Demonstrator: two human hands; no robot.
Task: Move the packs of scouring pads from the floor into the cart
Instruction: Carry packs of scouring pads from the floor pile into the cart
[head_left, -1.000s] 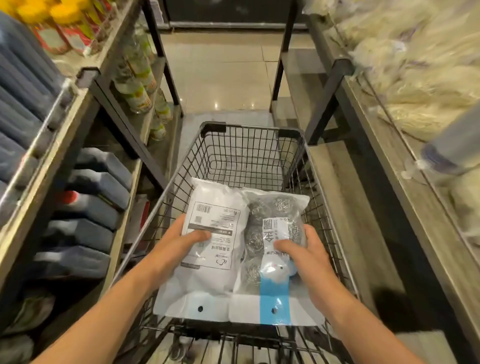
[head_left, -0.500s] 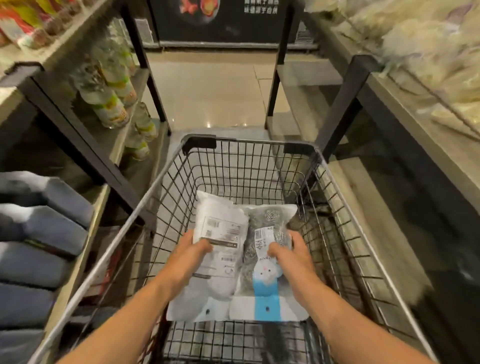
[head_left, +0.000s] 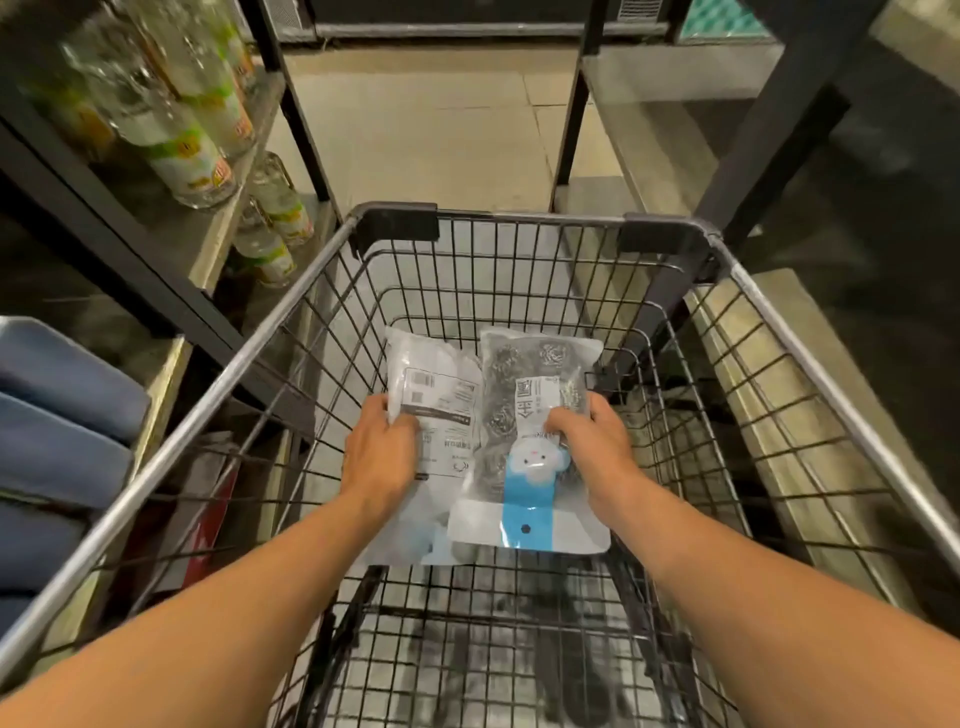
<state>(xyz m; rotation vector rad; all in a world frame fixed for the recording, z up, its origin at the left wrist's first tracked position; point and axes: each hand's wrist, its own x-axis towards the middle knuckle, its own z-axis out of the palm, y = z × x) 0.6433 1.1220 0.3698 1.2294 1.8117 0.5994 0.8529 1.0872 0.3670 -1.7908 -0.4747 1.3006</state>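
Both arms reach down into a black wire shopping cart (head_left: 524, 221). My left hand (head_left: 376, 457) grips a white pack of scouring pads (head_left: 441, 400), its printed label side up. My right hand (head_left: 589, 447) grips a clear pack of steel scouring pads (head_left: 530, 364) with a blue stripe and a white cartoon figure. The two packs lie side by side, low inside the cart close to its wire bottom. Whether they rest on the bottom I cannot tell.
Left of the cart stands a shelf with clear bottles (head_left: 176, 130) bearing green labels and stacked blue packs (head_left: 57, 415) below. A dark shelf frame (head_left: 769, 130) and a wooden ledge (head_left: 810, 415) run along the right. Tiled floor (head_left: 431, 130) lies ahead.
Both hands have lowered the two packs from above the cart's rim down deep into the basket. The view has tipped forward over the cart.
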